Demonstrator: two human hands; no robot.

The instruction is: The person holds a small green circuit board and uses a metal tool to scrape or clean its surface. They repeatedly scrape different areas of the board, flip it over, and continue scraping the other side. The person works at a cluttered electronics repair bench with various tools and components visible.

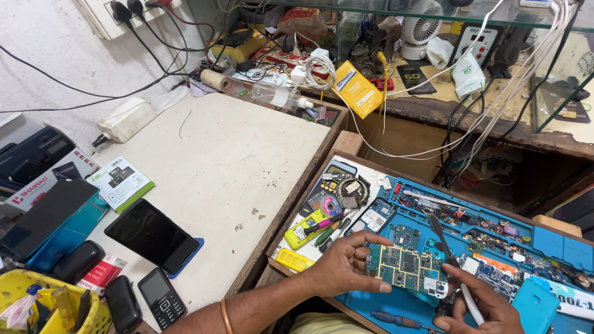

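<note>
Two bare hands work low in the head view, over a blue repair mat (557, 244) laid in a wooden tray. The left hand (343, 267) closes its grip on a green phone circuit board (405, 269), fingers curled over the top edge and thumb along the bottom, so the board sits tilted, components facing up toward the camera, apparently to keep it steady and readable. The right hand (479, 306) is closed around a slim probe-like tool (455, 272), pen fashion, its dark tip running up past the board's right edge; whether the tip touches the board I cannot tell. Loose parts, small boards and a screwdriver (396, 320) lie scattered across the mat, close at hand. Near the mat's left edge sit a yellow phone shell (306, 227) and coloured pens (331, 232). On the pale surface (235, 154) to the left, well apart from the hands, a black smartphone (151, 235) lies face up and a keypad phone (161, 298) lies near it, beside a yellow basket (37, 309).
</note>
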